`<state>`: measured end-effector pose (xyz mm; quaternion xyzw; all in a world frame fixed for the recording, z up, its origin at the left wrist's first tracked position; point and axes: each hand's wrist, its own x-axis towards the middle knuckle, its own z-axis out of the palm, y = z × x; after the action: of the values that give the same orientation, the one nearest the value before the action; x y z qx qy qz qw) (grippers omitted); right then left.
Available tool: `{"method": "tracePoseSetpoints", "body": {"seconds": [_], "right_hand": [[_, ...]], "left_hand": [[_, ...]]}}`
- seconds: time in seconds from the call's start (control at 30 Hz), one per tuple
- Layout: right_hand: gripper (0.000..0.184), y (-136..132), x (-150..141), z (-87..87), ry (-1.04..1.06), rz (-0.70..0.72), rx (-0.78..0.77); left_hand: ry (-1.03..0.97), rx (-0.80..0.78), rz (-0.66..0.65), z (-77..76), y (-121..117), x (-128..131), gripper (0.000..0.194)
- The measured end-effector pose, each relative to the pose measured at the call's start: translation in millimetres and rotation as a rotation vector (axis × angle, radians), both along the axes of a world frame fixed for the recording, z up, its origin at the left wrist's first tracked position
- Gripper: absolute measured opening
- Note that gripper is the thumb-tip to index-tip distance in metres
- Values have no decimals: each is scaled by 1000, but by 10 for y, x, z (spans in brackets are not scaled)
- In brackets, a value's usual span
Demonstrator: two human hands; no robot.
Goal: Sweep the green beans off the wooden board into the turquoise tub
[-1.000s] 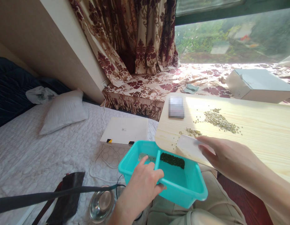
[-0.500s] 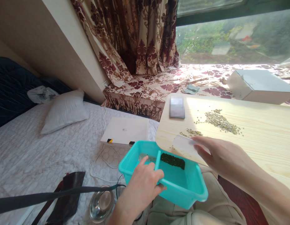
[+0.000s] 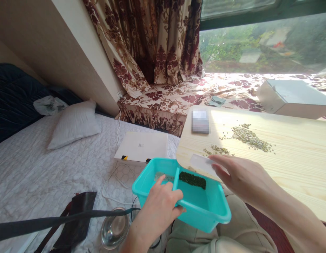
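1. Left hand (image 3: 163, 200): clamped on the near rim of the teal bin (image 3: 202, 212) by the divider (image 3: 175, 184), thumb outside, index finger stretched into the left compartment.
2. Right hand (image 3: 236, 172): thumb and fingers pinching a thin white card (image 3: 201, 163), low over the counter (image 3: 297, 154) at its near edge.
3. Bin: two compartments, at the counter's rounded corner, above the person's lap. Dark green grains (image 3: 192, 180) in the right compartment, banked along the far side; scattered small bits (image 3: 168, 178) in the left one.
4. Counter: small grain patch (image 3: 219, 150) just beyond the card; bigger grain patch (image 3: 249, 138) farther back, to the right. Flat blurred-out item (image 3: 200, 122) near the far left corner, unreadable.
5. Bed (image 3: 73, 168): flat white box (image 3: 141, 146) left of the counter, metal bowl (image 3: 114, 230) left of the left forearm, pillow (image 3: 74, 123) farther back.
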<state>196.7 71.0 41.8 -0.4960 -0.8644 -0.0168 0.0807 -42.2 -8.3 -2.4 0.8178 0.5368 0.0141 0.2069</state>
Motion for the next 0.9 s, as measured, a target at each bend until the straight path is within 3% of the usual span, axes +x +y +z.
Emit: {"method": "tracePoseSetpoints", "body": {"seconds": [0.13, 0.53, 0.9], "right_hand": [[30, -50, 3, 3, 7, 27, -30], [29, 30, 213, -32, -4, -107, 5], [29, 55, 171, -55, 44, -52, 53]], "left_hand": [[-8, 6, 3, 0, -14, -6, 19], [17, -32, 5, 39, -9, 21, 17], [1, -13, 10, 26, -8, 22, 19]]}}
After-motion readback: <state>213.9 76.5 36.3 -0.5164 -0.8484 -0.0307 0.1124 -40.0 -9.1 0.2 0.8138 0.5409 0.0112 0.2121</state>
